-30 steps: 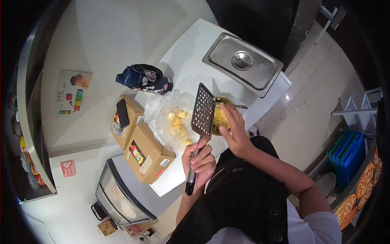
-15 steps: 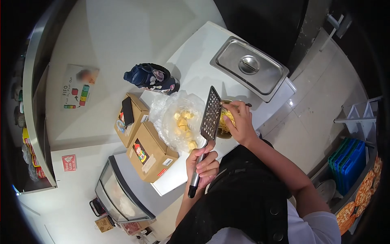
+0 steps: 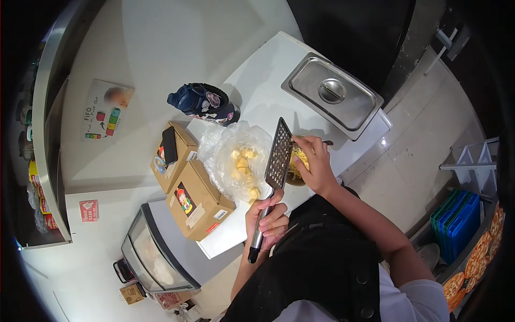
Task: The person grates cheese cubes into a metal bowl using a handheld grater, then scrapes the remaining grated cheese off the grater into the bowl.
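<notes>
My left hand [image 3: 269, 219] is closed around the handle of a flat metal grater [image 3: 278, 155], which is held tilted with its perforated face up. On the grater's far side, my right hand [image 3: 318, 165] has curled fingers close against the plate's edge. Whatever sits between those fingers and the grater is hidden. Below them is a round metal bowl [image 3: 295, 181] with shredded yellow cheese [image 3: 299, 158] in it, partly covered by the hand and grater. Left of the grater, yellow cheese chunks [image 3: 242, 163] lie on a clear plastic bag [image 3: 212, 147].
A lidded steel pan [image 3: 306, 79] stands at the table's [image 3: 263, 70] far end. Behind the bag are a dark blue bottle [image 3: 206, 104] and two cardboard boxes [image 3: 201, 206], one bearing a black phone [image 3: 169, 145]. A glass-fronted case [image 3: 155, 252] stands at lower left.
The view has shifted slightly. My left hand keeps its hold on the grater, and my right hand stays beside it with hardly any visible movement.
</notes>
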The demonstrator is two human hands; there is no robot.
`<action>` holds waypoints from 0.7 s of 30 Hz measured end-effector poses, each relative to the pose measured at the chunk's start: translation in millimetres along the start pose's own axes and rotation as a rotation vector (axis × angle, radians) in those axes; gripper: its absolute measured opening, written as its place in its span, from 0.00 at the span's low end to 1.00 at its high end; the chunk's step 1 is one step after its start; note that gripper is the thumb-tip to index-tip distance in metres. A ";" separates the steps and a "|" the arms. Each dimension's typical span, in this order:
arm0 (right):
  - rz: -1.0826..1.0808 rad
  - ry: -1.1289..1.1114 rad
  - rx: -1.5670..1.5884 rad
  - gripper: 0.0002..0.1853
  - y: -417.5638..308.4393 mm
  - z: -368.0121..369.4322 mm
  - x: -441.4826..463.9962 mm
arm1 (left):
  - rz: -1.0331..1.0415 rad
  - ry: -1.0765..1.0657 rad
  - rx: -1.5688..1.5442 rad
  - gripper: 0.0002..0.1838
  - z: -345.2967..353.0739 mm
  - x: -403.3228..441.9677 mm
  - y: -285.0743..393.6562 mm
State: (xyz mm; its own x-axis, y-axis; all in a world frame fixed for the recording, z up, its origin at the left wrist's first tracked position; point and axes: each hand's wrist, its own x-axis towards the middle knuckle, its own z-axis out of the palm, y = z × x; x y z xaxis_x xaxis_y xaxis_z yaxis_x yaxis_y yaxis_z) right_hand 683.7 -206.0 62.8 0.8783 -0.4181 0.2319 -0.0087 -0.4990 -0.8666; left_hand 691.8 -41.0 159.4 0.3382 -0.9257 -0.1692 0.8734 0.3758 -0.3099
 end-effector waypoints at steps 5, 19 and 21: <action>-0.052 -0.017 -0.020 0.18 2.2 -2.9 1.6 | 0.017 0.001 0.004 0.02 0.5 -1.6 3.2; 0.238 -0.042 0.662 0.17 23.5 14.6 19.6 | 0.015 -0.030 0.024 0.02 -1.6 -6.4 2.5; 0.372 -0.078 0.920 0.15 26.3 17.7 24.5 | 0.003 -0.031 0.038 0.02 -2.6 -8.3 2.7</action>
State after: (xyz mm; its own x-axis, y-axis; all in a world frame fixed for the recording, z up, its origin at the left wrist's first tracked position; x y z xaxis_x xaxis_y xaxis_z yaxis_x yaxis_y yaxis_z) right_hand 713.4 -215.9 37.9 0.9243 -0.3604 -0.1254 0.0548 0.4505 -0.8911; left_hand 690.4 -32.2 157.5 0.3508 -0.9258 -0.1407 0.8850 0.3769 -0.2732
